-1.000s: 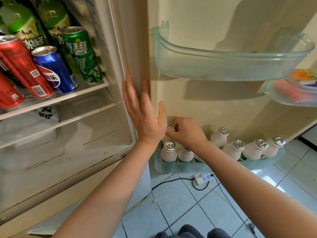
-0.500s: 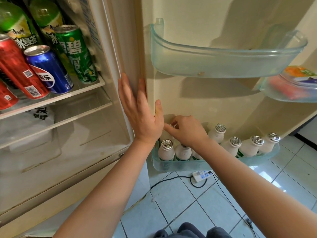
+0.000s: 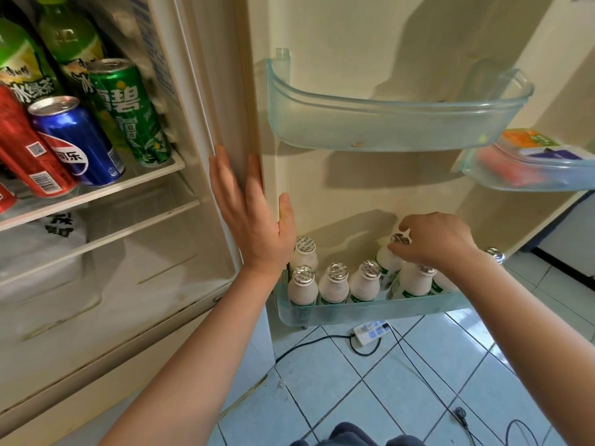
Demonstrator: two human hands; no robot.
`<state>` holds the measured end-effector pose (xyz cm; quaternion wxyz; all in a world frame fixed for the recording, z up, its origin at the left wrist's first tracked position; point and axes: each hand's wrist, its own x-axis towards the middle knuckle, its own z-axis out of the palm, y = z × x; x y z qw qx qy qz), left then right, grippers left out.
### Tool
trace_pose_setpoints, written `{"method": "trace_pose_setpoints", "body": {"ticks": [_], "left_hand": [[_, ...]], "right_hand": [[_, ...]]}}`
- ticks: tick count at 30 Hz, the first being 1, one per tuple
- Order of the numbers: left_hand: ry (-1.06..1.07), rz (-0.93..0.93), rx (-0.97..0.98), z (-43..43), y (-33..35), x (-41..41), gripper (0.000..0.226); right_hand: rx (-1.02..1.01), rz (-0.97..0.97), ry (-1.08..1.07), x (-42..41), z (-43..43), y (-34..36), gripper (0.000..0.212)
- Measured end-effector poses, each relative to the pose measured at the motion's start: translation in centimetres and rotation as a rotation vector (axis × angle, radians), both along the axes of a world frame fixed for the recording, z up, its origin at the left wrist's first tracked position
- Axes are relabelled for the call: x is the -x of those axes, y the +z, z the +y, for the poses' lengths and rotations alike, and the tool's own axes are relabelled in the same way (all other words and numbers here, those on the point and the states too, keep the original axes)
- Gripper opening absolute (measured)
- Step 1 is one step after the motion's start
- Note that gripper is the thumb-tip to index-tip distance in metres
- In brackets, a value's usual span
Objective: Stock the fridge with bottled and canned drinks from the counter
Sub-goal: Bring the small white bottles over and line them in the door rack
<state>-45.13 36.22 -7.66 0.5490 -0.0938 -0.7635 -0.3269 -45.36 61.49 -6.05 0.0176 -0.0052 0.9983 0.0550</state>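
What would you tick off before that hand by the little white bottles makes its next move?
1. Bracing: left hand flat against the fridge frame: ok.
2. Grip: right hand pinches the rear bottle at its cap: ok.
3. Rear bottle fully seated in the bottom door bin: cannot tell, hidden.
4. Three left front bottles upright: ok.
5. Free space in the bin's back row: ok.

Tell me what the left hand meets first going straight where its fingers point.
Nothing new, as far as shows: the left hand lies flat on the fridge's front edge, fingers upward, and would likely slide along it, passing left of the upper door shelf.
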Motion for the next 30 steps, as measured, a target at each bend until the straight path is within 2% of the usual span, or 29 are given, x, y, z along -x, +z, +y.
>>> {"method": "trace_pose_setpoints", "body": {"ticks": [3, 7, 13, 20, 26, 30], "left_hand": [[0.001, 0.002, 0.008, 0.0, 0.0, 0.1, 0.049], [0.001, -0.017, -0.006, 0.1, -0.1, 0.0, 0.048], [0.002, -0.006, 0.000, 0.2, 0.0, 0.1, 0.047], [0.002, -0.014, -0.009, 0.2, 0.1, -0.2, 0.046], [0.007, 0.001, 0.005, 0.2, 0.2, -0.2, 0.045], [0.011, 0.010, 0.004, 0.2, 0.2, -0.1, 0.047]], "right_hand": [[-0.050, -0.070, -0.015, -0.1, -0.3, -0.8, 0.041], [-0.044, -0.012, -0.023, -0.3, -0.6, -1.5, 0.032], [0.072, 0.021, 0.147, -0.1, -2.0, -1.7, 0.025], [0.235, -0.083, 0.279, 1.4, -5.3, -1.9, 0.045], [0.410, -0.130, 0.310, 1.5, -7.0, -2.5, 0.044], [0.511, -0.128, 0.248, 1.2, -7.1, -2.9, 0.036]]}}
